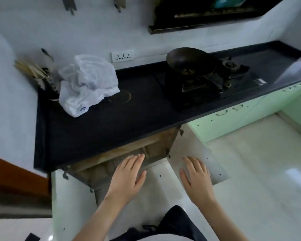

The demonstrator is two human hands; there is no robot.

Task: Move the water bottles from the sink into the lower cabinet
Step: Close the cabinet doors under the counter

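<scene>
The lower cabinet (pixel 129 150) under the black counter stands with both doors swung wide; its inside is brown and dim, with a wire rack at the front. My left hand (pixel 127 176) hovers flat, fingers apart, in front of the cabinet opening. My right hand (pixel 195 178) is spread flat over the inner face of the right door (pixel 195 141). Neither hand holds anything. No water bottle and no sink are in view.
On the black counter (pixel 111 119) lie a crumpled white plastic bag (pixel 87 84), a gas stove with a dark wok (pixel 189 61) and a utensil holder (pixel 42 73) in the left corner. The left door (pixel 71 197) sticks out beside my left arm. Green cabinets (pixel 241 115) run to the right.
</scene>
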